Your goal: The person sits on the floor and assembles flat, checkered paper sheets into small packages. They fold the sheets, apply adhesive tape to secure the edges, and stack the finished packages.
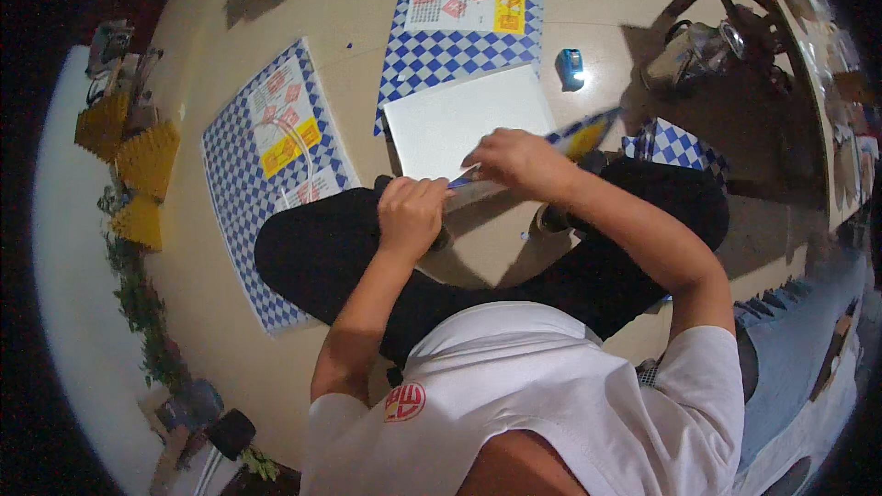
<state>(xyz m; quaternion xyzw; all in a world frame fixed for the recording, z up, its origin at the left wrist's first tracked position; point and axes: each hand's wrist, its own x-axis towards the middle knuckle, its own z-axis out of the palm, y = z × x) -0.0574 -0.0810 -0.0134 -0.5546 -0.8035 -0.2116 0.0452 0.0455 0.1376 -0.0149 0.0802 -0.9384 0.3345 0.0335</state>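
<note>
Before my knees, a thin blue-and-white checkered sheet with a yellow patch (588, 136) is tilted nearly edge-on. My left hand (410, 213) is closed on its near left end. Bent over its upper edge, my right hand (522, 163) has its fingers pressed together on the same sheet. Just beyond my hands lies a plain white rectangular panel (469, 119), partly over a flat checkered sheet with a printed label (459, 50). Another labelled checkered sheet (243, 142) lies at the left, its near edge beside my left knee.
A small blue object (571, 69) of unclear kind lies on the tiled floor (358, 0). By my right knee is a checkered piece (675, 145). A dark-framed table (808, 101) stands at the right, a bag-like bundle (689, 53) beneath it. Yellow pleated items (147, 161) line the left wall.
</note>
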